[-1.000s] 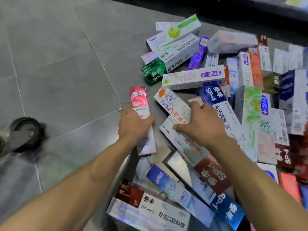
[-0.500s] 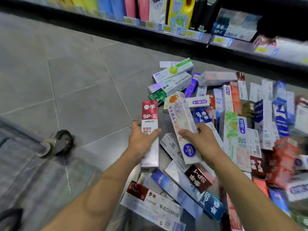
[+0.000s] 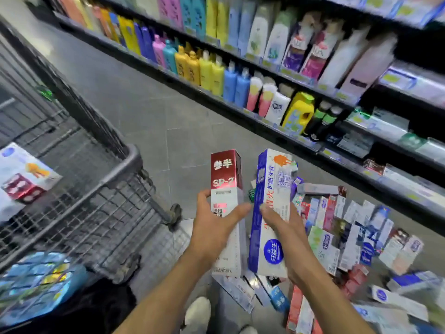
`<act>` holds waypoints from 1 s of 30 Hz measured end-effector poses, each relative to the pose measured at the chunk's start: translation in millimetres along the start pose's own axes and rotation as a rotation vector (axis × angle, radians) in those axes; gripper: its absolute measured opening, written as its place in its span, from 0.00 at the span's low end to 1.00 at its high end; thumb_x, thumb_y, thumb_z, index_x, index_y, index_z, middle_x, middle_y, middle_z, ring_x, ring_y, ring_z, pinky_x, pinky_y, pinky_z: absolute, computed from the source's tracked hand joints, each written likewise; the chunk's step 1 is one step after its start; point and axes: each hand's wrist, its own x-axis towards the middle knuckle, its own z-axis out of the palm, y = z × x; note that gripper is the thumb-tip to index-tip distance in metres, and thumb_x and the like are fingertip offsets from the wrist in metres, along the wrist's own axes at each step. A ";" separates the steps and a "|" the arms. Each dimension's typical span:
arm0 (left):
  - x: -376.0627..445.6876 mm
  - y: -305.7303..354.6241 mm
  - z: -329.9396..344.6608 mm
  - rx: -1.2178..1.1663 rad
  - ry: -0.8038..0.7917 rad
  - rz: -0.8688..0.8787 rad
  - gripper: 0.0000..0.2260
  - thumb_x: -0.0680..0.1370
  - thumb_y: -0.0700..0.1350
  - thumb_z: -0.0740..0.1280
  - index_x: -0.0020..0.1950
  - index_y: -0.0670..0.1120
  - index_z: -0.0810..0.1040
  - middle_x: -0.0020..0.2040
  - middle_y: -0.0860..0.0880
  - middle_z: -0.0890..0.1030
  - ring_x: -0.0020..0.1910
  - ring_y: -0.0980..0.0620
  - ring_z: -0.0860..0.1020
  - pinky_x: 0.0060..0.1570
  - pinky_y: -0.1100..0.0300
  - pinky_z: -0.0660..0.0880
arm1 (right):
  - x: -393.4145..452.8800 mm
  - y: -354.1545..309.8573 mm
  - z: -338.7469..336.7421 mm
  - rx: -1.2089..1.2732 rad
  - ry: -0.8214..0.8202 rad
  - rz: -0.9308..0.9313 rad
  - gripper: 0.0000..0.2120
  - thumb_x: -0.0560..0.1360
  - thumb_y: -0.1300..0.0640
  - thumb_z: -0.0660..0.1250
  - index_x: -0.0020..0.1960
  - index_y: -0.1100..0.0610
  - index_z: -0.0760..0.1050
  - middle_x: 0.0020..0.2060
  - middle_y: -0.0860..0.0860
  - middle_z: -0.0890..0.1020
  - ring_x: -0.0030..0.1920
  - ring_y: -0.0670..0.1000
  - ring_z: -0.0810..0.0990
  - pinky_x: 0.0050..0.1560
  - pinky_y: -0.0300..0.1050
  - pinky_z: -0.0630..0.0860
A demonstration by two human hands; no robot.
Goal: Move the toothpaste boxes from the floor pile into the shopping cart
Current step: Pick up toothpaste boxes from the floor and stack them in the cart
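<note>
Above the floor pile (image 3: 349, 237), left hand (image 3: 214, 227) grips a red-and-white box (image 3: 225, 189) marked "SP-2", right hand (image 3: 281, 225) grips a blue-and-white box (image 3: 269, 237).

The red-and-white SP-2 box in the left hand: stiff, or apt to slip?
Probably stiff: the red-and-white SP-2 box stands straight above the left hand, unsupported. Its glossy, reflective top may be slippery. Likely light, held one-handed.

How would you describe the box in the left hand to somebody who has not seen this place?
Start from the grey shopping cart. To its right, the left hand holds a tall box upright. Its top is shiny red with "SP-2"; the box beside it is blue and white.
</note>
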 end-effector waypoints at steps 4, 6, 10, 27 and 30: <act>-61.6 104.0 -44.7 -0.020 0.060 0.028 0.22 0.73 0.45 0.78 0.59 0.52 0.69 0.48 0.54 0.84 0.44 0.63 0.83 0.37 0.69 0.77 | -62.8 -96.1 67.9 -0.179 -0.188 -0.063 0.31 0.68 0.53 0.81 0.65 0.42 0.71 0.55 0.43 0.85 0.56 0.47 0.84 0.53 0.43 0.80; -86.5 147.0 -73.2 -0.014 0.131 0.059 0.21 0.72 0.45 0.78 0.58 0.52 0.70 0.46 0.54 0.85 0.43 0.63 0.83 0.38 0.68 0.76 | -85.2 -130.5 101.4 -0.230 -0.241 -0.064 0.34 0.63 0.50 0.81 0.64 0.41 0.70 0.54 0.43 0.85 0.56 0.46 0.84 0.53 0.42 0.80; -120.9 212.2 -135.8 -0.036 0.275 0.087 0.22 0.72 0.43 0.78 0.58 0.48 0.69 0.48 0.51 0.82 0.39 0.67 0.80 0.37 0.71 0.73 | -114.8 -178.9 175.7 -0.339 -0.331 -0.067 0.37 0.60 0.47 0.81 0.66 0.44 0.69 0.55 0.46 0.85 0.55 0.48 0.85 0.57 0.52 0.81; -104.2 245.4 -328.1 -0.185 0.601 -0.017 0.30 0.72 0.50 0.79 0.67 0.51 0.67 0.55 0.56 0.81 0.57 0.50 0.79 0.58 0.52 0.74 | -92.2 -192.3 399.7 -0.592 -0.606 0.031 0.32 0.69 0.65 0.77 0.67 0.53 0.65 0.56 0.52 0.83 0.51 0.51 0.86 0.46 0.43 0.82; -86.9 238.1 -344.5 -0.160 0.640 -0.062 0.28 0.73 0.53 0.77 0.67 0.53 0.66 0.55 0.56 0.80 0.56 0.50 0.79 0.55 0.52 0.75 | -59.8 -183.8 421.4 -0.697 -0.603 0.051 0.37 0.63 0.56 0.77 0.67 0.53 0.65 0.54 0.53 0.83 0.49 0.53 0.86 0.47 0.48 0.84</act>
